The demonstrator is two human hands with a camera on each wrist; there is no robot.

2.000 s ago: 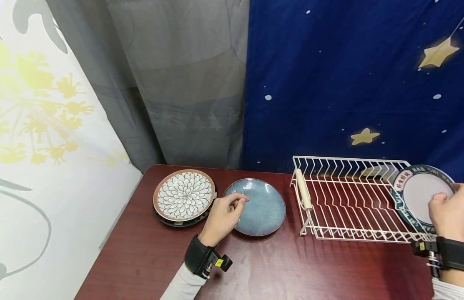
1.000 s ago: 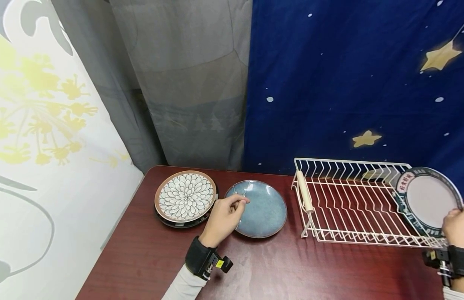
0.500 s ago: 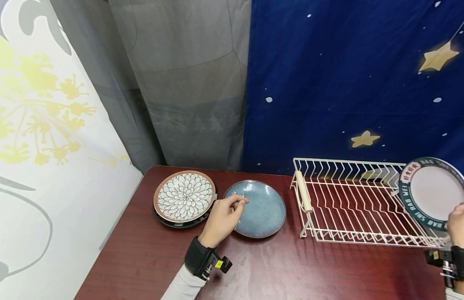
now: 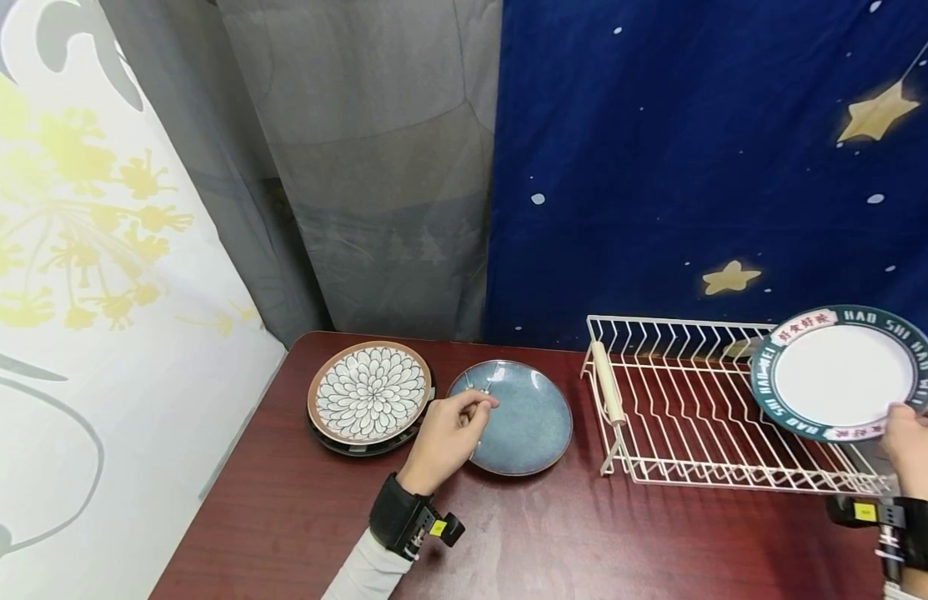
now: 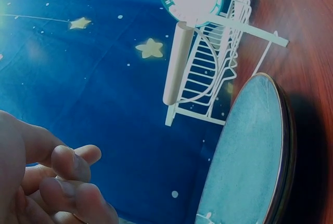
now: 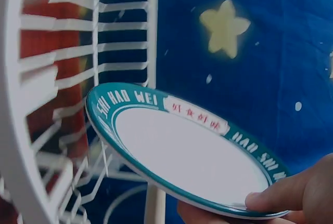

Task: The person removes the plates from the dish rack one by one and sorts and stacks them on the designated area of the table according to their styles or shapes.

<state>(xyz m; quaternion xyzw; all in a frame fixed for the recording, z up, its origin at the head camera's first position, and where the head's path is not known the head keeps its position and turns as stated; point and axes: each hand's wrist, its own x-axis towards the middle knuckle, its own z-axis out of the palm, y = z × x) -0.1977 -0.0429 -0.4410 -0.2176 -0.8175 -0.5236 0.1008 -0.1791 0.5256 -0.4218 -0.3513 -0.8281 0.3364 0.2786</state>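
My right hand (image 4: pixel 914 446) pinches the near right rim of a white plate (image 4: pixel 842 375) with a green lettered border. In the right wrist view the thumb lies on the plate's face and fingers are beneath the rim. The plate (image 6: pixel 187 151) is held tilted above the right part of the white wire dish rack (image 4: pixel 704 417), hiding some of its wires. My left hand (image 4: pixel 448 433) hovers over the left edge of a blue-grey plate (image 4: pixel 524 425), fingers loosely curled around nothing. In the left wrist view that hand (image 5: pixel 57 177) is apart from the blue-grey plate (image 5: pixel 250 156).
A petal-patterned plate with a brown rim (image 4: pixel 372 392) lies on a black plate (image 4: pixel 358 452) at the table's left. The rack has a wooden handle (image 4: pixel 608 382) at its left end. A star-printed blue curtain (image 4: pixel 621 167) and a grey curtain (image 4: pixel 373 167) hang behind the table (image 4: pixel 554 533).
My right hand has lifted the green-bordered plate up from the rack's right end, moved it left and tipped it flatter. The left hand has stayed over the blue-grey plate.
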